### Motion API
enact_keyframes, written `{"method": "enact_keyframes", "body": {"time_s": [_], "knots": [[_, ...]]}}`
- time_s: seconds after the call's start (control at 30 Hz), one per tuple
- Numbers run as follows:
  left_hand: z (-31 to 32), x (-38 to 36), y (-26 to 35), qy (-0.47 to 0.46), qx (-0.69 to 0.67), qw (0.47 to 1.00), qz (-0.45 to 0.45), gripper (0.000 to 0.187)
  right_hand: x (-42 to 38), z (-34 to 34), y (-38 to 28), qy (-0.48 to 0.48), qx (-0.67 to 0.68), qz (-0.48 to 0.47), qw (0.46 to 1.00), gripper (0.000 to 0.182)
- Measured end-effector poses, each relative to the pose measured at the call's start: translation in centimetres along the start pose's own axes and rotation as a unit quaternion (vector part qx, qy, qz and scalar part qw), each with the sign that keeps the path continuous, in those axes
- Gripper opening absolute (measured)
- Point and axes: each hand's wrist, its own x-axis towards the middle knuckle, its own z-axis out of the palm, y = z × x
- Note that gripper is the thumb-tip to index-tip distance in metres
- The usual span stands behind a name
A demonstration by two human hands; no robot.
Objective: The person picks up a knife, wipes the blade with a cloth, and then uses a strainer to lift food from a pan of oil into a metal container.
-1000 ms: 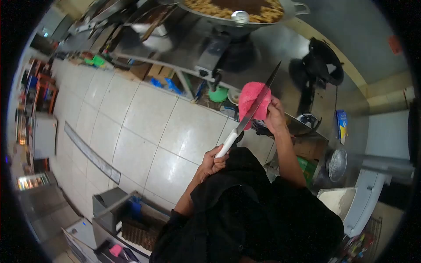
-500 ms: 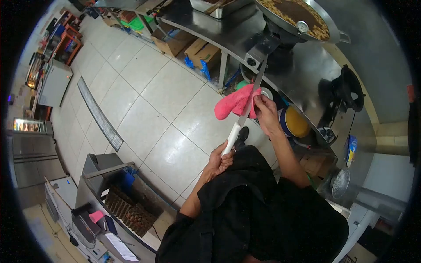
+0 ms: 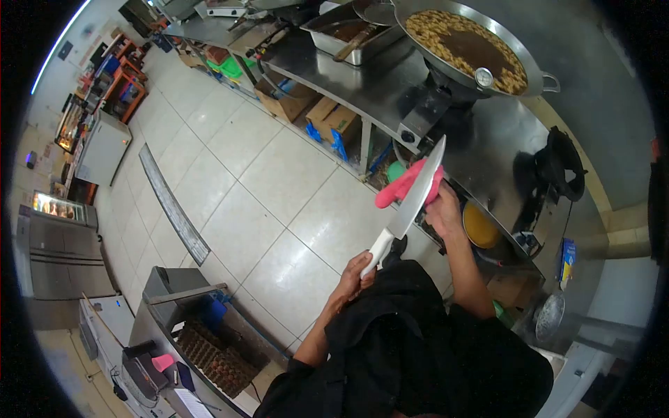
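A large kitchen knife (image 3: pixel 416 198) with a white handle points up and to the right in front of my body. My left hand (image 3: pixel 357 277) is wrapped round its handle. Behind the blade, my right hand (image 3: pixel 444 209) is closed on a pink cloth (image 3: pixel 400 188), which lies against the far side of the blade. The blade's broad face is turned towards me and hides part of the cloth and some of my right fingers.
A steel counter (image 3: pixel 481 157) runs along the right, bearing a wide pan (image 3: pixel 463 45) of food in oil, a thermometer (image 3: pixel 484 77) and a black burner (image 3: pixel 562 164). A steel tray (image 3: pixel 341 45) stands further back. Cardboard boxes (image 3: pixel 333 120) sit below. Egg trays (image 3: pixel 216 355) are at lower left.
The knife has turned from edge-on to show its broad face. My right hand and the cloth have shifted slightly right and down, and the view has tilted upward.
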Motion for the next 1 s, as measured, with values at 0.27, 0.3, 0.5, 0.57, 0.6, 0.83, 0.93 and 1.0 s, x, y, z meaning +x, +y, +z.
{"method": "enact_keyframes", "body": {"time_s": [0.27,0.3,0.5,0.57,0.6,0.83,0.93,1.0], "knots": [[2.0,5.3,3.2,0.004,0.275,0.956,0.099,0.027,3.6,-9.9,-2.9,0.082,-0.12,-0.017,0.989,0.037],[2.6,5.7,4.2,-0.023,0.27,0.959,0.085,0.028,4.8,-12.7,-2.4,0.048,-0.061,-0.038,0.996,0.039],[6.1,9.9,4.7,-0.06,0.257,0.96,0.095,0.03,5.7,-13.4,-5.2,-0.018,0.167,0.038,0.985,0.044],[7.2,12.2,4.3,-0.059,0.236,0.965,0.096,0.032,6.0,-13.4,-6.1,-0.042,0.17,0.092,0.98,0.046],[7.2,13.4,3.6,-0.059,0.221,0.968,0.104,0.034,6.3,-14.1,-6.1,-0.07,0.156,0.112,0.979,0.047],[9.2,18.8,2.4,-0.098,0.015,0.995,0.012,0.032,6.8,-14.4,-7.1,-0.094,0.162,0.165,0.968,0.045],[9.3,19.6,2.7,-0.157,-0.166,0.967,-0.113,0.029,8.6,-15.1,-6.8,-0.112,0.083,0.087,0.986,0.042],[9.4,19.8,3.0,-0.19,-0.245,0.932,-0.186,0.029,8.9,-14.6,-6.7,-0.08,0.069,0.071,0.992,0.051]]}}
